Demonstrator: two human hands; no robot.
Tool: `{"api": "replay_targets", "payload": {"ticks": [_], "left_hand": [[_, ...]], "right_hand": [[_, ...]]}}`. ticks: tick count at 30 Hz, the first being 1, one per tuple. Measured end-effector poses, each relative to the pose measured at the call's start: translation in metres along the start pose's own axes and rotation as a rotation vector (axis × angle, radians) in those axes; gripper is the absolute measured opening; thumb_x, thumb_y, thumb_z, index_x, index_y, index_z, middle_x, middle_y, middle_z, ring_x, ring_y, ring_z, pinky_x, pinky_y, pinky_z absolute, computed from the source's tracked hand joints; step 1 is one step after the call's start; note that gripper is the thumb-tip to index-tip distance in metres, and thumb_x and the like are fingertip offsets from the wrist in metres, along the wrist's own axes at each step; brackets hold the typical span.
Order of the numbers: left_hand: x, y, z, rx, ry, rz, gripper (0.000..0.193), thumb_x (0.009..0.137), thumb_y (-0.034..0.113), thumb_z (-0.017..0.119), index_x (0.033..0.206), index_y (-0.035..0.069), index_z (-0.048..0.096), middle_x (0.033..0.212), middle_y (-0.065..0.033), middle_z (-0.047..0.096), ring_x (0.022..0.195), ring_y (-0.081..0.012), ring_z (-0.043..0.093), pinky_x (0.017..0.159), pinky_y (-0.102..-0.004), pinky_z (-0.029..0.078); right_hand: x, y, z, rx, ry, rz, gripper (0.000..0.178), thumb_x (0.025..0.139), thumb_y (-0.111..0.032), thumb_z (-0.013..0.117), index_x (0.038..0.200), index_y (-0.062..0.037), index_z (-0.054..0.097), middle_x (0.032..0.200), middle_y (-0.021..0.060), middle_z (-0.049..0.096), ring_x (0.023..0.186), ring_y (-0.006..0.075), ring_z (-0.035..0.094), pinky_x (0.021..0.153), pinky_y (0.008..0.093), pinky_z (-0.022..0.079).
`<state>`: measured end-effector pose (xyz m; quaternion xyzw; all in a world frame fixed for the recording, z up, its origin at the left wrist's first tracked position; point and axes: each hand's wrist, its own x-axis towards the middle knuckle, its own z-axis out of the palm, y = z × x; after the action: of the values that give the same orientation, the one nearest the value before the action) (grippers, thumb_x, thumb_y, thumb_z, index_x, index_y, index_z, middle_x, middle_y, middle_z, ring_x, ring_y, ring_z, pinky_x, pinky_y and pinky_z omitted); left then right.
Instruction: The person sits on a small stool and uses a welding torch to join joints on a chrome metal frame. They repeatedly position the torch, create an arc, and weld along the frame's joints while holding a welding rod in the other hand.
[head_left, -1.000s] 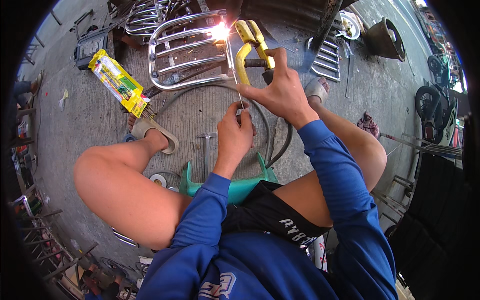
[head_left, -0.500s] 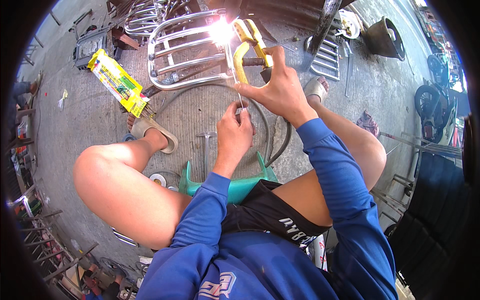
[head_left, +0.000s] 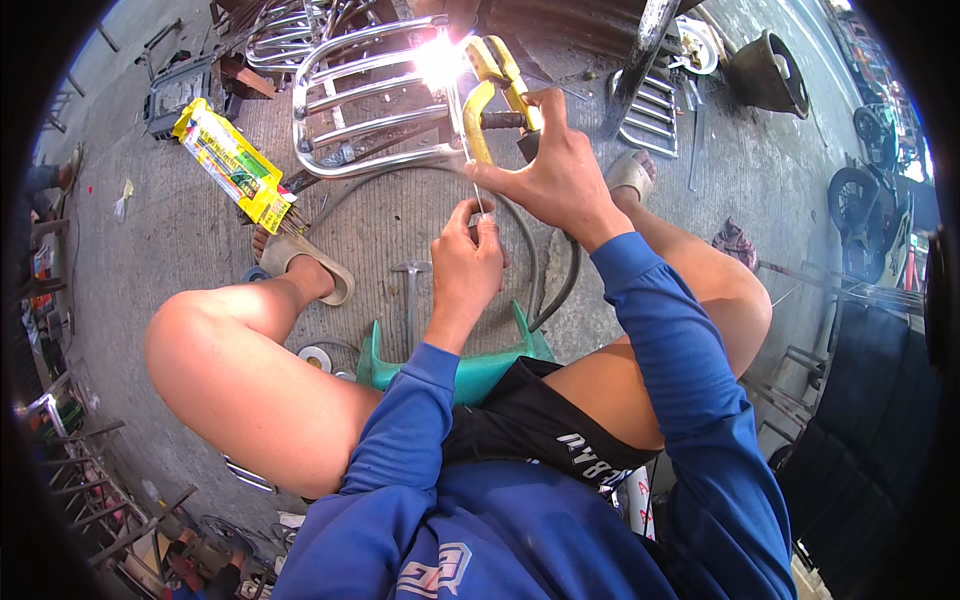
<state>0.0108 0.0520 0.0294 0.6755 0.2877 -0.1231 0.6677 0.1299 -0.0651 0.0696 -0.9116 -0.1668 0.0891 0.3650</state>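
My right hand [head_left: 565, 180] is closed around a yellow welding electrode holder [head_left: 505, 75], its thumb and fingers on the lower end by the black grip. My left hand [head_left: 467, 262] sits lower and to the left, pinching a thin metal rod [head_left: 475, 180] that runs upward past my right thumb. At the holder's left, a white welding glare [head_left: 440, 65] burns on the upper right corner of a shiny tubular metal rack [head_left: 375, 130]. The glare hides the rod's far end and the spot on the rack.
A yellow packet of welding rods [head_left: 232, 165] lies by my left foot. A hammer [head_left: 412, 290] rests on the concrete before a green stool [head_left: 480, 372]. A dark cable [head_left: 535, 260] loops between my feet. Another metal rack [head_left: 650, 118] and a dark bucket [head_left: 768, 75] stand at the far right.
Both hands have shifted very slightly, with the electrode holder moving a little left. The glare still burns at the same rack corner, and my left hand keeps its pinch.
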Motion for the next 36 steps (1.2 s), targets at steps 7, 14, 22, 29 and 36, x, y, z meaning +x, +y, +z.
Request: {"api": "replay_targets", "payload": {"ticks": [7,14,22,29,36], "left_hand": [[0.001,-0.002,0.000,0.003,0.006,-0.014,0.023,0.107,0.014,0.057,0.125,0.003,0.067,0.065,-0.0052,0.066,0.052,-0.0122,0.064,0.048,-0.0347,0.049],[0.005,-0.008,0.001,0.014,0.036,-0.011,0.027,0.104,0.018,0.058,0.125,0.004,0.068,0.069,-0.0068,0.071,0.057,-0.0143,0.067,0.055,-0.0350,0.052],[0.006,-0.009,0.000,0.053,0.056,0.042,0.025,0.103,0.015,0.059,0.122,0.002,0.069,0.070,-0.0101,0.073,0.061,-0.0179,0.072,0.061,-0.0371,0.055],[0.008,-0.012,0.001,0.097,0.073,0.061,0.025,0.104,0.015,0.059,0.122,0.001,0.069,0.071,-0.0128,0.073,0.063,-0.0208,0.074,0.064,-0.0390,0.056],[0.009,-0.016,0.001,0.101,0.074,0.054,0.025,0.104,0.015,0.060,0.122,0.000,0.069,0.073,-0.0158,0.074,0.063,-0.0239,0.075,0.065,-0.0403,0.056]], "right_hand": [[0.000,0.000,-0.003,-0.008,-0.045,0.072,0.093,0.077,-0.048,0.092,0.138,-0.0001,0.042,0.100,0.0360,0.073,0.095,0.0543,0.075,0.086,0.0563,0.060],[0.001,0.003,0.002,-0.020,0.057,-0.049,0.094,0.076,-0.050,0.092,0.139,0.0016,0.044,0.102,0.0320,0.073,0.090,0.0507,0.075,0.084,0.0535,0.060],[0.002,0.001,0.000,-0.015,-0.012,0.017,0.091,0.076,-0.051,0.093,0.133,0.0008,0.045,0.084,0.0229,0.070,0.077,0.0391,0.076,0.070,0.0472,0.060],[0.002,-0.004,-0.001,-0.014,-0.035,0.058,0.092,0.076,-0.052,0.093,0.135,0.0007,0.045,0.087,0.0249,0.071,0.080,0.0406,0.077,0.073,0.0476,0.061],[0.003,-0.005,-0.002,-0.003,-0.052,0.087,0.093,0.075,-0.052,0.093,0.136,0.0004,0.045,0.092,0.0283,0.072,0.086,0.0450,0.077,0.078,0.0497,0.061]]}}
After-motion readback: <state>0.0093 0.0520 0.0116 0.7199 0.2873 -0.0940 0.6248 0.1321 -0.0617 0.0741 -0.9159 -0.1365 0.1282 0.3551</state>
